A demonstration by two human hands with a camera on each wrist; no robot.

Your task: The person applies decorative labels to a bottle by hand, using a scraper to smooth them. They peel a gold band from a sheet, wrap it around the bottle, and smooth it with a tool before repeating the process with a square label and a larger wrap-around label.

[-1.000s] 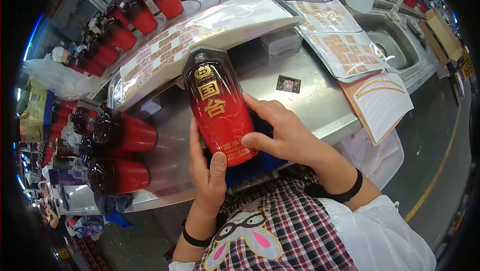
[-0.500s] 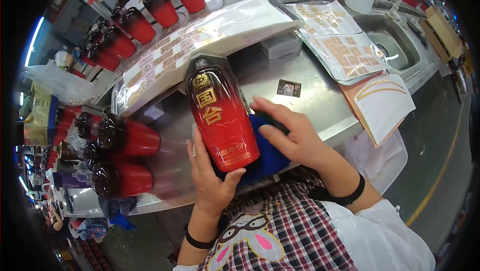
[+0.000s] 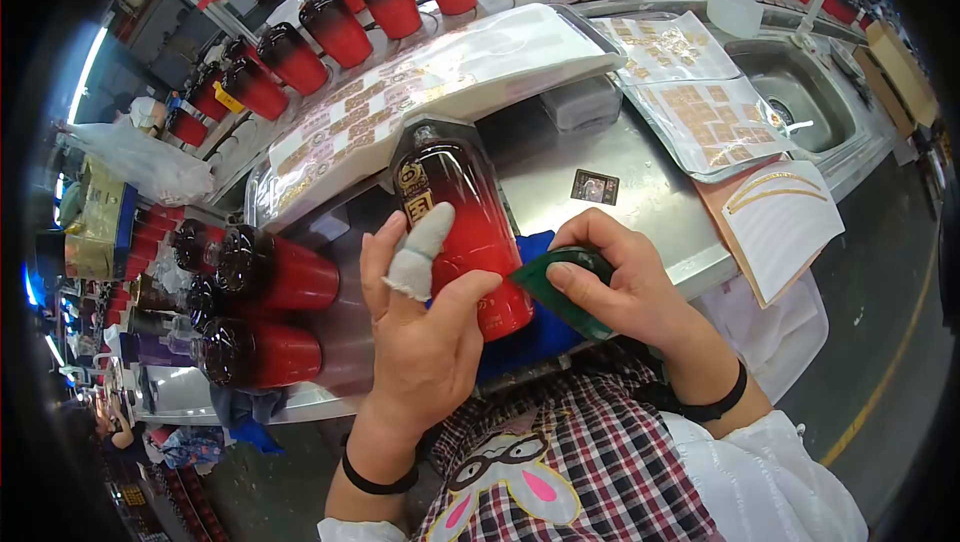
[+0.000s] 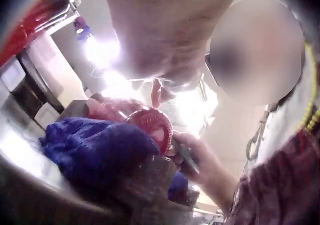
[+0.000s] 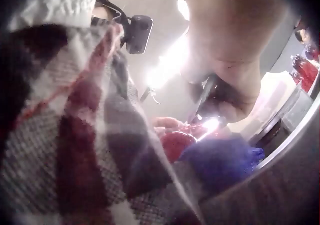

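A red and black bottle (image 3: 470, 202) with gold characters lies on its back, neck away from the person, over a blue cloth (image 3: 545, 327). Across its left side is the left hand (image 3: 425, 342), fingers extended, a white cover on one finger; the hand hides part of the lettering. The right hand (image 3: 630, 287) pinches a dark green flat tool (image 3: 570, 292) whose tip is at the bottle's lower right side. In the left wrist view the bottle's round base (image 4: 152, 130) shows beside the cloth (image 4: 100, 147).
Several red bottles (image 3: 265, 277) lie at the left. Behind is a tray of stickers (image 3: 480, 52); sticker sheets (image 3: 700, 117) lie to the right, near a sink (image 3: 800, 92). A small dark square label (image 3: 595, 187) rests on the metal table (image 3: 540, 157). More bottles stand along the back conveyor.
The right hand let go of the bottle, took up the green tool and brought it to the bottle's side. The left hand moved from the bottle's lower left side up over its front.
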